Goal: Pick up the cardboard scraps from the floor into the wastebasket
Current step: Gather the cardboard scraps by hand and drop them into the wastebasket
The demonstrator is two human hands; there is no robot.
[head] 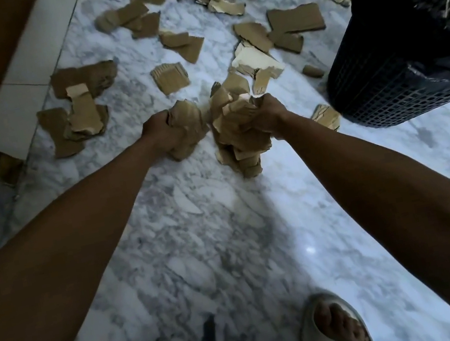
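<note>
A small wad of cardboard scraps (pixel 184 126) is clutched in the left hand (pixel 161 132); a taller, looser stack (pixel 237 135) is gripped by the right hand (pixel 267 116). Lower pieces may be shed before the wastebasket (pixel 407 54), at right, is reached. Many scraps (pixel 293 20) are left on the floor (pixel 199 235).

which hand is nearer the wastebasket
Right. The right hand, gripping scraps, is just left of the black wastebasket; the left hand is farther left, beyond it.
</note>
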